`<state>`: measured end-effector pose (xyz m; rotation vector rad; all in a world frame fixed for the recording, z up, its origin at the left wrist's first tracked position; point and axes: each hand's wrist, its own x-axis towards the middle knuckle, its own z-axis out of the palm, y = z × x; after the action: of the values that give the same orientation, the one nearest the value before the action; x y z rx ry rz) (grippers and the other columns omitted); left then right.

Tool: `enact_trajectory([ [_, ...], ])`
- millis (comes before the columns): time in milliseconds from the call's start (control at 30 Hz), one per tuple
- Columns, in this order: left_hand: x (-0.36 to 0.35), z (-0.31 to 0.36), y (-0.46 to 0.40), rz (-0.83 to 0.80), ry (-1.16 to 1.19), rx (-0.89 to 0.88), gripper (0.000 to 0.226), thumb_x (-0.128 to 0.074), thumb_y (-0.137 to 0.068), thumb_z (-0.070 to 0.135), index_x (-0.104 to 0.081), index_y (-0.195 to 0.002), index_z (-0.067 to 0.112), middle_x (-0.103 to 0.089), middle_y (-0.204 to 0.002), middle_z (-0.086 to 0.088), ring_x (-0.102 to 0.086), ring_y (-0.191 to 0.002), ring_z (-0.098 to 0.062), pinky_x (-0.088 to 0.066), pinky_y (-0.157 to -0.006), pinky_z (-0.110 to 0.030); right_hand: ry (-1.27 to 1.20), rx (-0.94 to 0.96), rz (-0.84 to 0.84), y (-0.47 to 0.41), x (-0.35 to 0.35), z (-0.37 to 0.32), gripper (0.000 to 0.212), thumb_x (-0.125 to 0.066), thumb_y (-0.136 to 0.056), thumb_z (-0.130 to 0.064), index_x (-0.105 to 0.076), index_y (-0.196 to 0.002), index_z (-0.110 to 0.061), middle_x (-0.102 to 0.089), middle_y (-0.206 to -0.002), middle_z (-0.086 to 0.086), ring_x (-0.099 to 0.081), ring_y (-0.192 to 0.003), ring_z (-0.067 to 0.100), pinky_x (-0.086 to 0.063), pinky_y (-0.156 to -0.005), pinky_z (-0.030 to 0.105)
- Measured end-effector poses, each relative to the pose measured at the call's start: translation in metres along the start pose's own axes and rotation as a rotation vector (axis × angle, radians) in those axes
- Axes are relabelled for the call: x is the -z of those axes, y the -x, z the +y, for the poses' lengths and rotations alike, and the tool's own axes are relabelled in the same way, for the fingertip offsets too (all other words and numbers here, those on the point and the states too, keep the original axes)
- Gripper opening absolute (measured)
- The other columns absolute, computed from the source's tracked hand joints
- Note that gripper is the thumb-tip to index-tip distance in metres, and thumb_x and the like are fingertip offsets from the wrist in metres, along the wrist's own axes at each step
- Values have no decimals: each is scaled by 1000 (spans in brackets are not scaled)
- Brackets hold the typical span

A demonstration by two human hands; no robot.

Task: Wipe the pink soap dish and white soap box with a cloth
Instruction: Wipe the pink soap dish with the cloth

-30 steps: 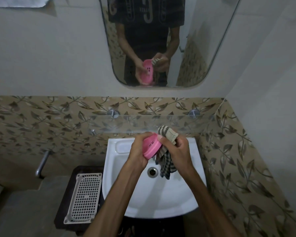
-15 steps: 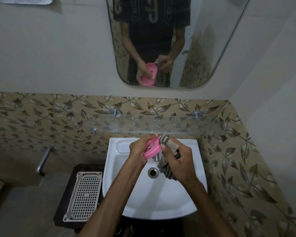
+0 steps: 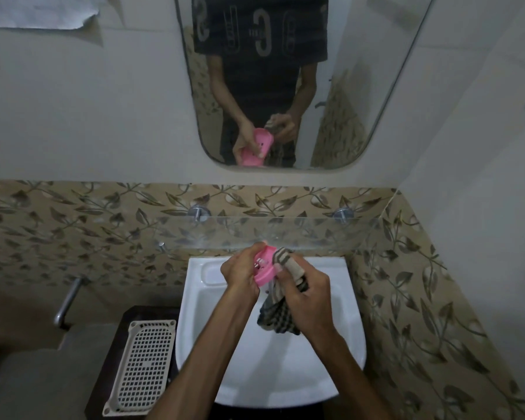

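Note:
My left hand point(image 3: 240, 274) grips the pink soap dish point(image 3: 265, 266) over the white basin point(image 3: 273, 374), tilted so its inside faces me. My right hand point(image 3: 308, 294) holds a striped and checked cloth point(image 3: 281, 313) bunched against the dish's right edge; the cloth's tail hangs down toward the drain. The mirror point(image 3: 300, 80) shows the same hands with the dish's slotted underside. A white perforated soap box point(image 3: 144, 362) lies on a dark stand left of the basin.
A glass shelf point(image 3: 270, 231) on two metal pegs runs across just behind my hands. A metal pipe point(image 3: 67, 301) sticks out of the leaf-patterned tiled wall at the left. The right wall stands close to the basin.
Both hands have stayed over the basin; the dish has turned from showing its outside to showing its inside, and the cloth has shifted along its right edge.

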<state>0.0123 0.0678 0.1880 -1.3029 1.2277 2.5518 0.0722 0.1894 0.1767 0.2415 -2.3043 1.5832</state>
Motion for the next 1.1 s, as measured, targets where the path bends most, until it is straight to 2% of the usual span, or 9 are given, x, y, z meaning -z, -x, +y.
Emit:
enact_trajectory([
  [167, -2, 2, 2, 53, 17, -56, 29, -91, -70, 5, -65, -82, 1, -66, -74, -8, -64, -55, -18, -54, -47, -24, 73, 216, -81, 6, -9, -1, 25, -67, -88, -13, -76, -111, -20, -78, -95, -4, -70, -80, 2, -59, -71, 26],
  [300, -10, 9, 5, 35, 27, -83, 36, -93, -68, 5, -65, -90, -1, -66, -82, -10, -66, -71, -28, -62, -74, -43, 61, 177, -3, 6, -15, -2, 29, -67, -88, -10, -75, -113, -20, -76, -99, -6, -68, -89, -4, -56, -77, 17],
  [433, -7, 10, 2, 53, 30, -103, 33, -92, -69, 3, -68, -91, 0, -69, -81, -9, -66, -61, -21, -55, -54, -28, 106, 258, 22, 0, -12, -5, 31, -63, -82, -7, -75, -109, -15, -76, -95, -1, -68, -81, 11, -58, -70, 27],
  [533, -7, 12, 2, 52, 12, -104, 28, -89, -71, 1, -66, -88, 1, -68, -78, -10, -66, -48, -17, -54, -50, -27, 116, 236, 126, -4, -8, -5, 24, -64, -86, -5, -76, -106, -11, -75, -93, 1, -67, -81, 8, -57, -70, 26],
  [667, -2, 12, 0, 61, -8, -134, 34, -89, -72, 3, -68, -98, 0, -69, -80, -9, -66, -57, -20, -52, -44, -23, 218, 313, 0, -2, -3, -5, 25, -71, -84, 0, -77, -106, -9, -75, -93, 2, -67, -78, 14, -53, -68, 24],
  [733, -1, 10, 2, 56, -26, -149, 35, -89, -72, 4, -69, -100, 0, -69, -79, -9, -66, -50, -17, -48, -39, -20, 177, 222, 81, -9, 2, -4, 17, -69, -87, -3, -77, -102, -8, -73, -87, 2, -65, -74, 14, -52, -67, 25],
  [900, 1, 9, 4, 47, -18, -141, 30, -89, -73, 4, -69, -97, 2, -70, -80, -9, -67, -57, -20, -52, -44, -22, 189, 326, -48, -3, 1, -7, 13, -67, -91, -9, -76, -101, -13, -72, -88, -2, -62, -72, 9, -50, -64, 22],
  [1033, 0, 8, 3, 60, -46, -165, 38, -89, -72, 5, -68, -104, 0, -69, -83, -10, -66, -61, -23, -52, -46, -23, 132, 193, 71, -7, 5, -1, 15, -68, -93, -8, -76, -105, -11, -76, -89, 0, -67, -75, 10, -57, -66, 31],
  [1100, 0, 9, 3, 60, -47, -166, 38, -90, -72, 5, -68, -102, 0, -70, -83, -10, -67, -61, -22, -52, -47, -23, 149, 259, 5, -2, 0, -5, 17, -69, -93, -11, -75, -109, -17, -75, -87, -2, -67, -72, 9, -57, -64, 30],
])
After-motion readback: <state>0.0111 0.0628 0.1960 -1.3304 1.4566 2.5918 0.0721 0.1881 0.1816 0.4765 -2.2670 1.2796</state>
